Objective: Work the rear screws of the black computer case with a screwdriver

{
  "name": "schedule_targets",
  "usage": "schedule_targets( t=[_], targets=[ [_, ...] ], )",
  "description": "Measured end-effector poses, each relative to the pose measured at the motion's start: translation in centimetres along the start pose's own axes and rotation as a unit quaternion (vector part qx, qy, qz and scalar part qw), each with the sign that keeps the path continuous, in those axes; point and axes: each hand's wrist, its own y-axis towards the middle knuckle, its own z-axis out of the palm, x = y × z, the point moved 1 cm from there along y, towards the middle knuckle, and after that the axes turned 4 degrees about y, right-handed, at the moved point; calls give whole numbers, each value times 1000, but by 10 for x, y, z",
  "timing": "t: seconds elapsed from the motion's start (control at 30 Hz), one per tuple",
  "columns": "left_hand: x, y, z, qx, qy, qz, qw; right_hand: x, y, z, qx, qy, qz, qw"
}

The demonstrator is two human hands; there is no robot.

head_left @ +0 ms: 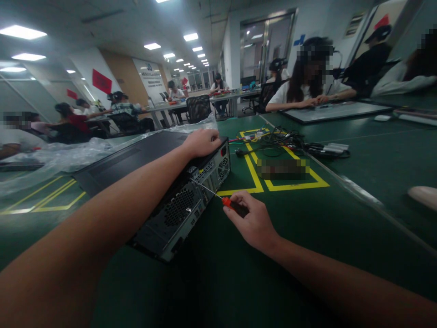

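Case lies on its broad side on the table; judged heavy and rigid, smooth-faced, best held by opposite edges. Left hand rests palm-down over its rear top edge, forearm across; whether fingers grip cannot be told. Right hand, wrist low, pinches the screwdriver handle, probably light; shaft points at rear panel.

Ceiling lights lit; metal-framed glass door; brown wall panel; black mesh chair.
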Motion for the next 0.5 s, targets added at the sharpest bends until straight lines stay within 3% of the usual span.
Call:
schedule_targets(
  t=[0.5],
  targets=[
    [-1, 0, -2, 7, -2, 4, 1000, 0, 1, -4, 22, -8, -27, 999]
  ],
)
